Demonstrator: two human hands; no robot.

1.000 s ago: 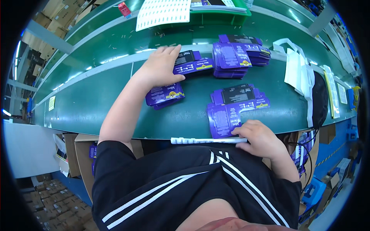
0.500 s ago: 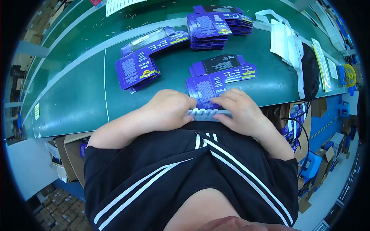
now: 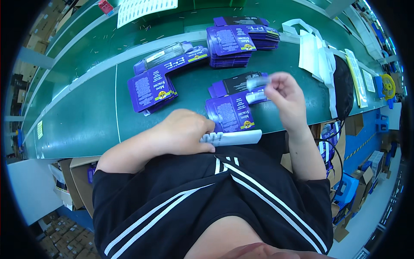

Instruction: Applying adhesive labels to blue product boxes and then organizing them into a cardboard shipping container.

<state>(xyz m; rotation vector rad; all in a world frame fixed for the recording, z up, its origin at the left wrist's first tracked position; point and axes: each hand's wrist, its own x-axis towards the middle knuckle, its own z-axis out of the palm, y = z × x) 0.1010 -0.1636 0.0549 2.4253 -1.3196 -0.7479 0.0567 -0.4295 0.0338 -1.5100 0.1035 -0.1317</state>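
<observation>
My left hand (image 3: 184, 131) grips a bent white sheet of labels (image 3: 239, 138) at the table's front edge, thumb below and fingers above. Printed labels show at the sheet's left end; the rest is bare white. Raised over the table, my right hand (image 3: 286, 101) pinches a small label (image 3: 258, 82), smeared by motion. Beneath it lies a flattened purple carton (image 3: 226, 113) with a black panel, partly hidden by the label and fingers. Farther left, a fanned stack of purple cartons (image 3: 146, 90) lies flat, and a taller stack (image 3: 228, 41) stands behind.
Another label sheet (image 3: 148, 9) lies at the far side near a small red box (image 3: 105, 6). A white bag (image 3: 311, 56) and a black bag (image 3: 344, 84) rest at the right, beside yellow-edged papers (image 3: 355, 77). Cardboard boxes (image 3: 82, 179) stand below the table's left edge.
My right hand has left the label sheet and moved up and right over the near carton with a label. My left hand keeps hold of the sheet. The view has shifted slightly.
</observation>
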